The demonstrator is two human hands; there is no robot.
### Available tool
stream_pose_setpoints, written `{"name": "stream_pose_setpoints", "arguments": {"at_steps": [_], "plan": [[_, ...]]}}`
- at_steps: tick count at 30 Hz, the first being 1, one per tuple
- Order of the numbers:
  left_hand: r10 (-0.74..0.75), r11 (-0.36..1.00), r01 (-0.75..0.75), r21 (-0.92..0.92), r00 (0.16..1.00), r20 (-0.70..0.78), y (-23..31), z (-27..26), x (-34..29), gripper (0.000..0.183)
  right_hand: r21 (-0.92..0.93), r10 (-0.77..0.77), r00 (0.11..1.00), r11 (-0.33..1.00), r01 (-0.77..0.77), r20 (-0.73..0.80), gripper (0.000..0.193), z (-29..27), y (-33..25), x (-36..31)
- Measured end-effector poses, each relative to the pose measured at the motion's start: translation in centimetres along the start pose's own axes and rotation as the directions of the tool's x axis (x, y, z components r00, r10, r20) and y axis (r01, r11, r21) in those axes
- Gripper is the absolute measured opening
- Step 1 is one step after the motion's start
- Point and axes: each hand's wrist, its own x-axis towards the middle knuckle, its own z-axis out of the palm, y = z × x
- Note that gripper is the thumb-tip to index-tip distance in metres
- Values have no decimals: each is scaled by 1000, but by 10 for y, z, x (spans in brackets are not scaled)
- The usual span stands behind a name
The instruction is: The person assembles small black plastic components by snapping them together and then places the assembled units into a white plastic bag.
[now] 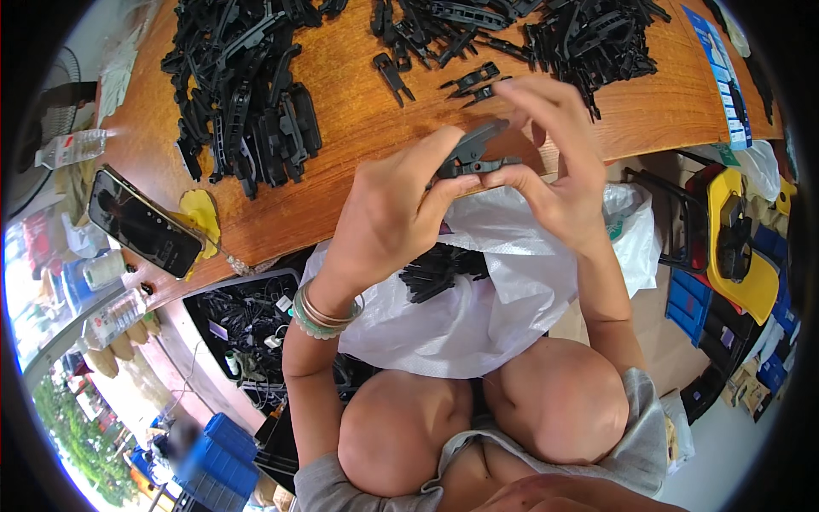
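Above my lap, by the table's front edge, a black plastic part [474, 154] with a long upper arm and a shorter lower piece is held up. My left hand [384, 200] pinches its left end between thumb and fingers. At the other end, the thumb of my right hand [567, 183] presses against the lower piece, while its fingers curve above and behind the part. Some of those fingertips are hidden. Beyond my hands, a few loose black parts [392, 78] lie on the wooden table [341, 102]. Below hangs a white woven sack [520, 282] with black parts [435, 271] inside.
Large heaps of black parts [247, 94] and thin black pieces [593, 43] cover the table's far side. A phone [145, 224] leans on a yellow stand [200, 220] at the left. Under the table's edge sits a bin [235, 320]. A yellow chair [746, 273] stands right.
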Motion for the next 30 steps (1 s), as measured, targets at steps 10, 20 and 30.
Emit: {"name": "stream_pose_setpoints", "arguments": {"at_steps": [10,20,30], "plan": [[91,994,-94,64,995,51,-3,-2,-1,29,54,81,975,994,-94,205,29,-5,7,-15],[12,999,-10,-37,998,67,-14,-9,-10,29,228,287,885,894,-384,366,19,-10,1,-14],[90,501,324,803,903,-421,-45,-53,0,20,-419,-55,986,900,118,160,11,5,33,9]]}}
